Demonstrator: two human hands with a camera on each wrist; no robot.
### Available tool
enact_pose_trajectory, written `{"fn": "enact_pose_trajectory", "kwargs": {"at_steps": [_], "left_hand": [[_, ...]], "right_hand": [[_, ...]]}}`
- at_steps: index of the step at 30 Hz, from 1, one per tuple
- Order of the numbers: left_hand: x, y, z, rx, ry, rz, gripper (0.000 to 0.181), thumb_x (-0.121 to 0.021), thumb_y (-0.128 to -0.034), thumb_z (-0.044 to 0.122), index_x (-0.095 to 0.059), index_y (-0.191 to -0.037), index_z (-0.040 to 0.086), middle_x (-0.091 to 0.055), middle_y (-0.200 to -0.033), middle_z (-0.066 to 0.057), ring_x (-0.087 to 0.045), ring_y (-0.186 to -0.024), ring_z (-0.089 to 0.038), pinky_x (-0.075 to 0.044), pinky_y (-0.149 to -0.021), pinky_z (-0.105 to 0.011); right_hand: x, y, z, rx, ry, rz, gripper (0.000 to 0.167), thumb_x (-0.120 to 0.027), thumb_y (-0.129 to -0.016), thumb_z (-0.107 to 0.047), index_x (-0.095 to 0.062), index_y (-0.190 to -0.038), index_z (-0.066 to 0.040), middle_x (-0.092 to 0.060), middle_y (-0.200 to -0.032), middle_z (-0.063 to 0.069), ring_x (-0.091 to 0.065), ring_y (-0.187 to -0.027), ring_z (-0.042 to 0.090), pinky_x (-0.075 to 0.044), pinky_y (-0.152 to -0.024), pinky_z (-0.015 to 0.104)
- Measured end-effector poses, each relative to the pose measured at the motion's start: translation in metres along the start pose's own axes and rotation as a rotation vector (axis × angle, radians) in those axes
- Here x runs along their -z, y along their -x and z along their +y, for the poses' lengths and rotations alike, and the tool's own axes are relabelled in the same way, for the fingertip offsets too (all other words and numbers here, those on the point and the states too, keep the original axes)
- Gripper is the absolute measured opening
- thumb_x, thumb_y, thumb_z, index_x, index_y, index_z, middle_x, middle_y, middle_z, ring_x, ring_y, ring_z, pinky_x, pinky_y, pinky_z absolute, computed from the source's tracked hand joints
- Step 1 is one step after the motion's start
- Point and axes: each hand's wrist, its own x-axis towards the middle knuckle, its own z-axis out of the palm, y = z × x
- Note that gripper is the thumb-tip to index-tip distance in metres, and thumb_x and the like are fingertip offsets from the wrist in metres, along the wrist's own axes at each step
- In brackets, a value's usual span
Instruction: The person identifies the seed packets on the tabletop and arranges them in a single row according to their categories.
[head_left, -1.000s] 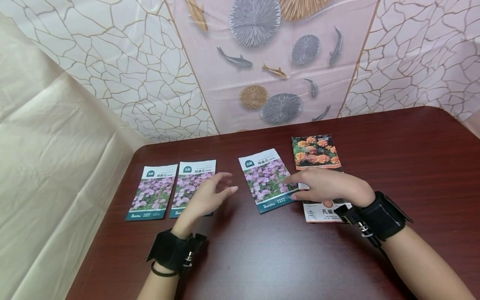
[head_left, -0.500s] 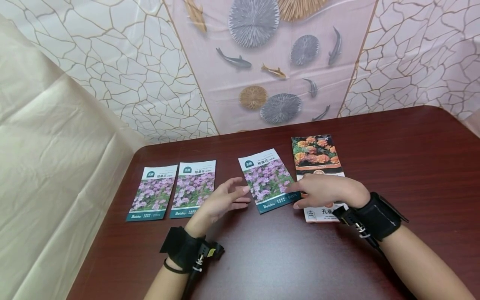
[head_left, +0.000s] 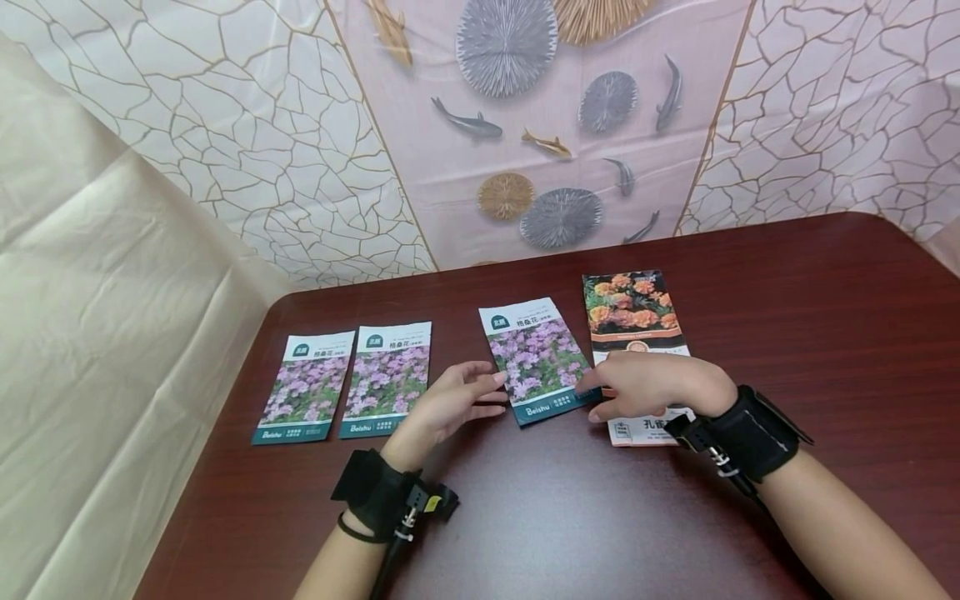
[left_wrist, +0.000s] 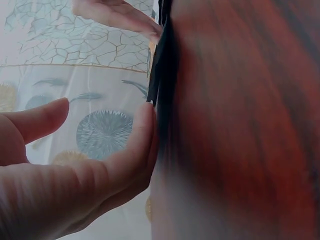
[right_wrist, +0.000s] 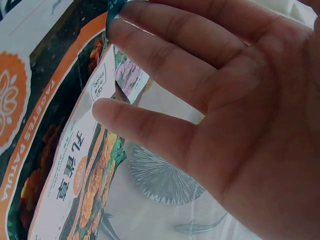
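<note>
A seed packet with pink-purple flowers (head_left: 534,358) lies tilted in the middle of the table, between my hands. My left hand (head_left: 450,408) is at its left edge, fingers loosely extended; in the left wrist view the fingertips (left_wrist: 145,112) touch the packet's edge and the thumb stands apart. My right hand (head_left: 656,383) has its fingertips on the packet's lower right corner, fingers fairly straight in the right wrist view. Under this hand lie orange marigold seed packets (head_left: 633,308), partly hidden, with more than one visible in the right wrist view.
Two matching purple-flower packets, the outer one (head_left: 303,387) and the inner one (head_left: 386,375), lie side by side at the left of the dark red-brown table (head_left: 525,517). A patterned cloth (head_left: 285,142) hangs behind, and a cream cloth (head_left: 97,333) borders the left side.
My left hand has moved right, from over the inner left packet to the middle packet's left edge. The right hand has shifted slightly down, baring more of the marigold packet. The middle packet barely moves.
</note>
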Motion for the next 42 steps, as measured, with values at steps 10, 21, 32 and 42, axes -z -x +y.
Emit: {"fn": "enact_pose_trajectory", "kwargs": {"at_steps": [10,21,32,42], "left_hand": [[-0.008,-0.012,-0.003,-0.073,-0.21,0.055,0.03,-0.052,-0.0925,0.004,-0.044,-0.119,-0.007,-0.058,-0.101,-0.02,-0.063,-0.08,-0.022,-0.053,-0.074,-0.037],[-0.022,-0.014,0.002,-0.127,-0.472,0.163,0.021,-0.059,-0.0877,0.003,-0.046,-0.103,-0.003,-0.063,-0.075,-0.011,-0.064,-0.059,-0.019,-0.055,-0.057,-0.032],[-0.024,-0.012,0.004,-0.138,-0.493,0.174,0.018,-0.059,-0.0874,0.0,-0.045,-0.1,0.0,-0.062,-0.072,-0.009,-0.064,-0.057,-0.019,-0.054,-0.056,-0.032],[-0.018,-0.007,0.007,-0.163,-0.456,0.172,0.019,-0.058,-0.087,-0.002,-0.046,-0.102,0.0,-0.062,-0.075,-0.011,-0.064,-0.059,-0.019,-0.055,-0.06,-0.034]], "right_hand": [[0.0,0.001,0.0,0.002,-0.004,0.005,0.042,-0.06,-0.089,-0.023,-0.053,-0.125,-0.002,-0.064,-0.085,-0.001,-0.038,-0.031,0.006,-0.041,-0.039,0.024],[0.001,0.002,-0.001,0.001,-0.004,-0.006,0.042,-0.059,-0.09,-0.022,-0.052,-0.126,-0.002,-0.061,-0.067,-0.005,-0.036,-0.031,0.006,-0.041,-0.04,0.024],[0.002,0.002,0.0,0.011,0.008,0.0,0.041,-0.059,-0.09,-0.023,-0.053,-0.126,-0.003,-0.063,-0.076,-0.002,-0.037,-0.032,0.006,-0.042,-0.044,0.024],[0.002,0.004,0.0,0.04,0.013,0.027,0.042,-0.058,-0.091,-0.022,-0.05,-0.129,-0.006,-0.036,-0.043,-0.007,-0.037,-0.031,0.005,-0.044,-0.051,0.022]]}}
